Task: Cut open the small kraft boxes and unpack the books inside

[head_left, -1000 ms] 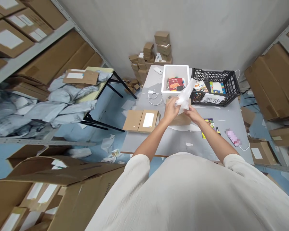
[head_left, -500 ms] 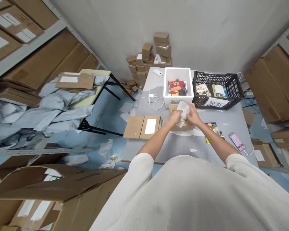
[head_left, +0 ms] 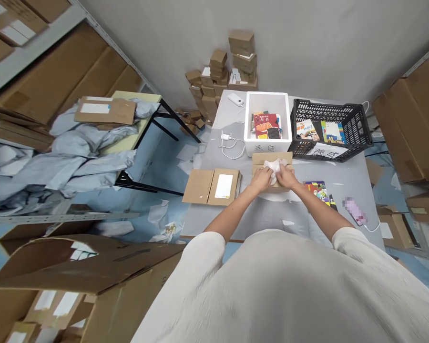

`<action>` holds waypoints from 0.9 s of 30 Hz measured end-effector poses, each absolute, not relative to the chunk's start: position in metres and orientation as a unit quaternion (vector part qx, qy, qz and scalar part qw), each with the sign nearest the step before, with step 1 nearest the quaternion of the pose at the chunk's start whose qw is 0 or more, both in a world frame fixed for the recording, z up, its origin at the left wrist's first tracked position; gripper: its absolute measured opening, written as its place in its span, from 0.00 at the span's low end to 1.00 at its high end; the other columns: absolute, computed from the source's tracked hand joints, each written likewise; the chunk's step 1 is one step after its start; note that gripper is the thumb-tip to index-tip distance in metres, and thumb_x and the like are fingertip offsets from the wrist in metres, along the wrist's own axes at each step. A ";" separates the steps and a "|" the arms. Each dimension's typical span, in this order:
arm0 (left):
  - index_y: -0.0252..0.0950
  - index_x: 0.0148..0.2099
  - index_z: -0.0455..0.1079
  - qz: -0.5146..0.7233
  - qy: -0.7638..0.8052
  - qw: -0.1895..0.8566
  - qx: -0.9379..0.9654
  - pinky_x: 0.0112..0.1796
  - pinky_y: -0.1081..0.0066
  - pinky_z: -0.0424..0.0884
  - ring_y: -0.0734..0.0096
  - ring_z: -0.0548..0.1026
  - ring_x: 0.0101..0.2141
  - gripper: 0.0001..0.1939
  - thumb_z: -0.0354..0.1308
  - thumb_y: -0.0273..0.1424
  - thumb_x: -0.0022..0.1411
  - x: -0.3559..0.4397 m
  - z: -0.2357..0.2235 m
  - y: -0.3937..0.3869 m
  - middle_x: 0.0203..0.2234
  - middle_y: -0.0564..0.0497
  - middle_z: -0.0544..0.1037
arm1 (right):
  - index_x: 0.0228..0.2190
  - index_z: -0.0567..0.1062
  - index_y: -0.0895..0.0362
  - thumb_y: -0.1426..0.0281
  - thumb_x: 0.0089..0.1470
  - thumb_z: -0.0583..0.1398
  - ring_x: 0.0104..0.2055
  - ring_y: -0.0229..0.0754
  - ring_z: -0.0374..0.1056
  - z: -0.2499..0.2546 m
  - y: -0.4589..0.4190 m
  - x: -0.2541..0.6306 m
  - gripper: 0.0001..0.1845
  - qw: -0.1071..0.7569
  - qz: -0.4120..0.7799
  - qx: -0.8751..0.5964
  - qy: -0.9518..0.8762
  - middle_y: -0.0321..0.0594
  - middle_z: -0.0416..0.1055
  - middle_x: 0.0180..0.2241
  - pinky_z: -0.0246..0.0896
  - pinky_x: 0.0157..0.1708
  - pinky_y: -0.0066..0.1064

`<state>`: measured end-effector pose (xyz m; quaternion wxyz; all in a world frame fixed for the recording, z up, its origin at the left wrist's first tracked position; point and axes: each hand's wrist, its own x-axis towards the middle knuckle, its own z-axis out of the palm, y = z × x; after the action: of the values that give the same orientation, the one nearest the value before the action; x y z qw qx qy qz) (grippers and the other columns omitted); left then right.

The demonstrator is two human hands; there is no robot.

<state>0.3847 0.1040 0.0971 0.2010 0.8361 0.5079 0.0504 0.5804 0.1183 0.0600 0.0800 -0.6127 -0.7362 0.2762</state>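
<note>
Crumpled white paper (head_left: 275, 167) is held clenched by the left hand (head_left: 260, 180) and right hand (head_left: 288, 177) over a brown cardboard mailer (head_left: 259, 159); colourful books (head_left: 266, 126) are left in a white foam box (head_left: 268, 148).

My left hand (head_left: 261, 179) and right hand (head_left: 287, 177) hide most of the crumpled white sheet (head_left: 276, 166), so I can't make out its edges or what's under my fingers on the cardboard mailer (head_left: 263, 159). Right of my fingers, the printing on the booklets (head_left: 317, 190) is too small to read, and further right the phone (head_left: 354, 211) is blurred out.
</note>
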 end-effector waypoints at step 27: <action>0.40 0.70 0.70 0.133 0.488 0.168 0.846 0.68 0.49 0.58 0.47 0.69 0.69 0.28 0.51 0.24 0.71 0.423 0.114 0.061 0.69 0.37 0.73 | 0.65 0.79 0.51 0.64 0.73 0.50 0.70 0.63 0.61 0.064 0.055 0.652 0.28 0.133 0.192 -0.641 -0.731 0.55 0.69 0.70 0.56 0.67 0.56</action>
<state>0.4231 0.0609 0.1143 0.1683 0.8460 0.4880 0.1333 0.6516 0.0548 0.0642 0.1328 -0.6415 -0.7308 0.1920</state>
